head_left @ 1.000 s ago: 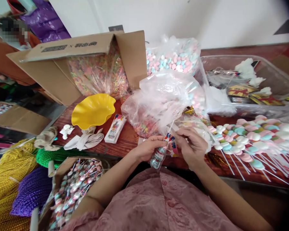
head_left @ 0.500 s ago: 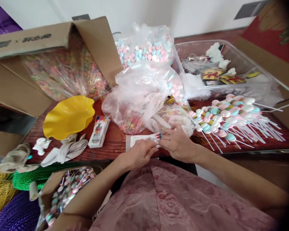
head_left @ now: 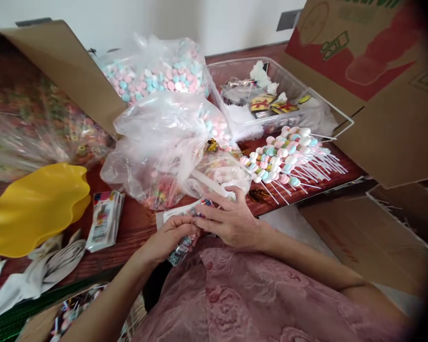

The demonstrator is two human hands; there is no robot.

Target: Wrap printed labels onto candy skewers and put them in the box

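Observation:
My left hand (head_left: 167,237) is closed around a small clear packet of sweets (head_left: 179,250) that hangs below the fingers at the near edge of the wooden table (head_left: 135,223). My right hand (head_left: 231,221) rests beside it with fingers stretched out, touching the printed top of the packet. A white printed card (head_left: 174,213) lies on the table just behind both hands. Crumpled clear plastic bags (head_left: 164,142) of pink and blue sweets stand right behind that.
Marshmallow sticks (head_left: 288,154) lie in a row at the right. A clear tub (head_left: 278,102) holds wrappers behind them. A yellow wavy bowl (head_left: 32,204) and a stack of printed bags (head_left: 105,223) sit at left. Cardboard boxes (head_left: 378,95) flank both sides.
The view has swung to the right, so everything has slid leftwards in the picture. My hands stayed together on the packet, and my right fingers have spread out.

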